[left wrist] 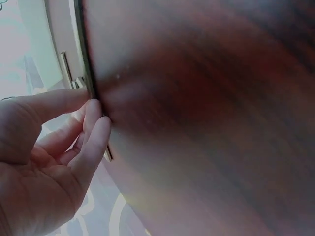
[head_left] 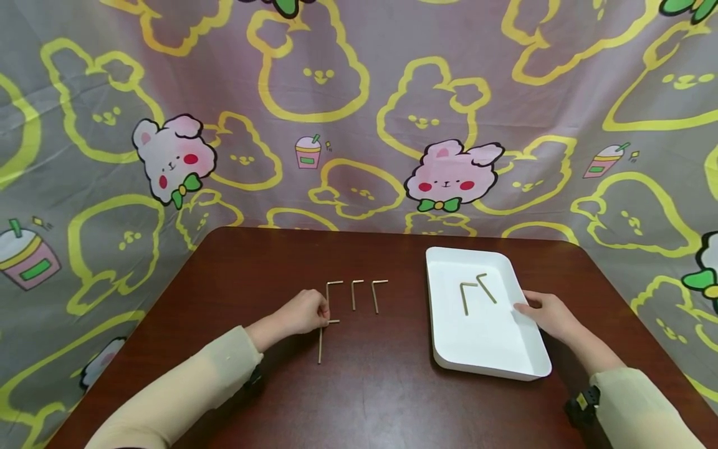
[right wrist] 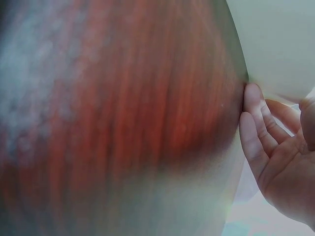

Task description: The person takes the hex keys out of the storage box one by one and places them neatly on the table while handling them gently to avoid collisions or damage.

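Note:
My left hand [head_left: 305, 312] pinches a long brass-coloured hex key [head_left: 320, 349] at the table, near its bend; its short arm points right. In the left wrist view, the thumb and fingertips meet on the hex key's shaft [left wrist: 84, 44]. Just beyond these fingers lies another L-shaped hex key [head_left: 335, 282], partly covered by the hand. At the right, my right hand [head_left: 552, 315] holds the side rim of a white tray [head_left: 482, 358], thumb over the rim and fingers outside. Two hex keys lie inside the tray, an upright-looking one [head_left: 465, 302] and a slanted one [head_left: 489, 292].
Two more hex keys, one [head_left: 353, 296] shorter and another [head_left: 375, 298] beside it, lie in a row right of the left hand. All rests on a dark brown table [head_left: 364, 386]. A patterned cloth [head_left: 359, 187] hangs around the table's back and sides.

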Action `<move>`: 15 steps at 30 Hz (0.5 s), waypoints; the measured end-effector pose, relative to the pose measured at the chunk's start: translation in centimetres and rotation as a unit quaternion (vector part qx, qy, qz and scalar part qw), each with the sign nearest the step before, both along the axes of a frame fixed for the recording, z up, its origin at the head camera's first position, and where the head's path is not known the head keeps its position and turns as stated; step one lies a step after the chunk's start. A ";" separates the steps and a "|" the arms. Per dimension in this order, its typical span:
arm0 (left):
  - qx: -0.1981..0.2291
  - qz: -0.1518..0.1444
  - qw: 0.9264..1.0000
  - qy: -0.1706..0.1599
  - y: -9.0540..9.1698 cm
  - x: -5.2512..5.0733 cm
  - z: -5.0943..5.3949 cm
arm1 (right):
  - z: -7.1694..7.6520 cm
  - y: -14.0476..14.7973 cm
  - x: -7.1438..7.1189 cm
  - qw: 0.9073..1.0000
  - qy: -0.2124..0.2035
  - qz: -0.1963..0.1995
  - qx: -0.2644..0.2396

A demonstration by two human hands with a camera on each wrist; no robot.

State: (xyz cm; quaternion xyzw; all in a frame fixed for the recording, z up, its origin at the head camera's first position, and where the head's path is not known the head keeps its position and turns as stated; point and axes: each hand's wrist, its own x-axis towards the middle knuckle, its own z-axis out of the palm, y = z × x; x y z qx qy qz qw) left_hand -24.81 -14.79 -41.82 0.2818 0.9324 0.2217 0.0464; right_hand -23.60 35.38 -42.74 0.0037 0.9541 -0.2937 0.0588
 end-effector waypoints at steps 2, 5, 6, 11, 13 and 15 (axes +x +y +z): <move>-0.003 0.000 1.000 -0.012 -0.1 -0.2 0.1 | -0.1 0.0 0.0 1.000 0.000 -0.001 0.000; -0.007 0.005 1.000 -0.028 -0.1 -0.5 0.7 | -0.1 0.1 -0.1 1.000 -0.001 -0.002 0.000; -0.005 0.007 0.999 -0.034 -0.1 -0.6 1.0 | -0.1 0.1 -0.1 1.000 -0.001 -0.002 -0.001; 0.016 0.006 0.999 -0.041 0.7 -1.4 2.9 | -0.1 0.0 0.0 1.000 -0.005 -0.006 -0.002; 0.027 0.003 0.999 -0.043 1.3 -1.8 3.7 | -0.1 0.0 0.0 1.000 -0.006 -0.007 -0.001; 0.034 0.001 0.999 -0.040 2.2 -2.3 4.3 | -0.1 -0.1 0.0 1.000 -0.005 -0.008 -0.001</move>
